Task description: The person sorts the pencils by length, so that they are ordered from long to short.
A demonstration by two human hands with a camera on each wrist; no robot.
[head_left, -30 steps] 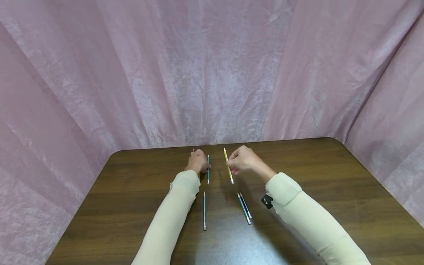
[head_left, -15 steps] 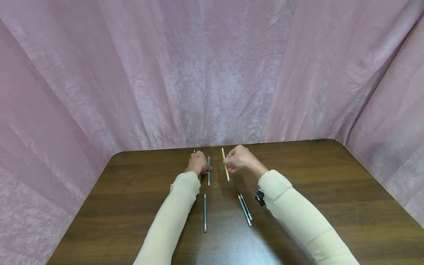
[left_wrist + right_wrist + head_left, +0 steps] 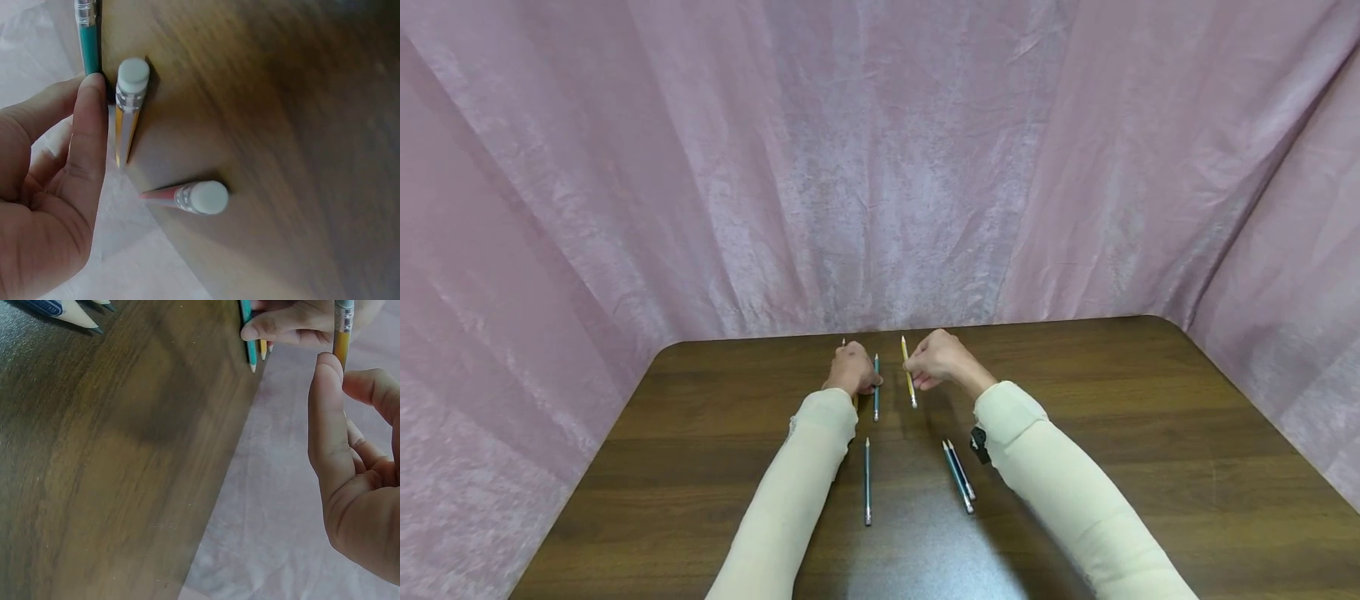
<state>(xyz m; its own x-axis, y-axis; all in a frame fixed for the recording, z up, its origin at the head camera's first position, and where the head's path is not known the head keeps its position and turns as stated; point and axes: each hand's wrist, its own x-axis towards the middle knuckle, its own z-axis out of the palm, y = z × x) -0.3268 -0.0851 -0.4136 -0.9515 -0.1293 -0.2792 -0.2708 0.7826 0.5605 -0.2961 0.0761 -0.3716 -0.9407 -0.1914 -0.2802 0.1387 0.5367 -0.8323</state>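
Note:
At the far middle of the table, my left hand [image 3: 854,369] pinches a teal pencil [image 3: 876,400] between thumb and finger; the pencil lies along the tabletop. A yellow pencil [image 3: 125,134] and a red pencil [image 3: 194,197] lie beside that hand in the left wrist view, mostly hidden under it from the head. Just to the right, my right hand [image 3: 942,360] pinches another yellow pencil [image 3: 908,379] by its middle, apart from the teal one. In the right wrist view its eraser end [image 3: 343,319] rises above the thumb and fingertip.
Nearer me on the brown table [image 3: 715,467] lies a dark green pencil [image 3: 867,483]. To its right, a teal pencil [image 3: 957,479] and a dark blue pencil [image 3: 962,473] lie side by side. A pink curtain [image 3: 880,208] hangs behind the table's far edge.
My right hand has moved a little left with the yellow pencil, closer to my left hand. My left hand keeps its place on the teal pencil.

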